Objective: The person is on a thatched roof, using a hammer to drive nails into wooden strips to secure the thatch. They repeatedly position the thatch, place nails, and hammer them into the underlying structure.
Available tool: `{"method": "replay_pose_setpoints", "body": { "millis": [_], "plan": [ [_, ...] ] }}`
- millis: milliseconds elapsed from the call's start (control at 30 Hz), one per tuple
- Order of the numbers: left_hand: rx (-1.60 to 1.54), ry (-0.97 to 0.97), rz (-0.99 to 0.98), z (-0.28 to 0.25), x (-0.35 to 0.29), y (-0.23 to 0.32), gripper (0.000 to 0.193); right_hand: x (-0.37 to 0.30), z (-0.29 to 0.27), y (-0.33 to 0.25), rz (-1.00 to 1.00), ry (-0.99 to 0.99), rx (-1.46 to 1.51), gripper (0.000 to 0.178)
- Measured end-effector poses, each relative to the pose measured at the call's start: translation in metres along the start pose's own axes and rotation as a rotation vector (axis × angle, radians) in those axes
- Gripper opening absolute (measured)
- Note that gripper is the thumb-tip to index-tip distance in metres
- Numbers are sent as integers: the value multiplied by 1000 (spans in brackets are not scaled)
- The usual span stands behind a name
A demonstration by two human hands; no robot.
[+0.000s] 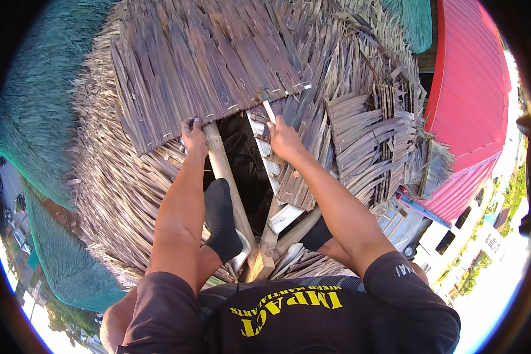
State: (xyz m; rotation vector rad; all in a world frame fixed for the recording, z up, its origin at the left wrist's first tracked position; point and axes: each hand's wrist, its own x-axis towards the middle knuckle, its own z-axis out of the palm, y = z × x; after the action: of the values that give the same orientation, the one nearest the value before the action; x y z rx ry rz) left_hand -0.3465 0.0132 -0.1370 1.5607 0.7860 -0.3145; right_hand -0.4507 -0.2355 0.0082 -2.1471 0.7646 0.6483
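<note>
A stitched panel of brown palm thatch (203, 65) lies across the roof before me, its lower edge toward me. My left hand (193, 137) is closed at that edge, fingers curled at the rim beside a round wooden pole (221, 156). My right hand (284, 140) is closed round a slim white handle (269, 111) that reaches up to the panel's edge; its far end is too unclear to name. Between my hands is a dark gap (240, 159) in the roof, with a white-edged slat (262, 144) along its right side.
My dark-socked foot (220, 218) rests on the left of the gap. Loose thatch pieces (377, 135) stack to the right. Dry thatch (118, 194) slopes down at left toward green-netted roofs (47, 112). A red metal roof (469, 88) stands at right. The ground lies far below.
</note>
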Motion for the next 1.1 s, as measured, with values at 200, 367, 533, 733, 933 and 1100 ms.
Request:
{"method": "replay_pose_setpoints", "body": {
  "millis": [200, 367, 533, 733, 933, 1100],
  "plan": [
    [-81, 139, -113, 14, -36, 26, 7, 0, 11, 8, -11, 22, 75, 30],
    [504, -105, 524, 57, -110, 43, 15, 0, 15, 10, -18, 2, 112, 30],
    [911, -342, 710, 93, -80, 51, 19, 4, 5, 8, -21, 17, 122, 31],
    [908, -245, 785, 100, -71, 22, 19, -10, -19, 0, -178, 76, 108, 31],
    [976, -218, 820, 99, -74, 22, 21, -15, -15, 0, -225, 67, 20, 30],
    [946, -223, 826, 100, -80, 24, 18, -3, -8, -3, -202, 62, 61, 33]
  ]
}}
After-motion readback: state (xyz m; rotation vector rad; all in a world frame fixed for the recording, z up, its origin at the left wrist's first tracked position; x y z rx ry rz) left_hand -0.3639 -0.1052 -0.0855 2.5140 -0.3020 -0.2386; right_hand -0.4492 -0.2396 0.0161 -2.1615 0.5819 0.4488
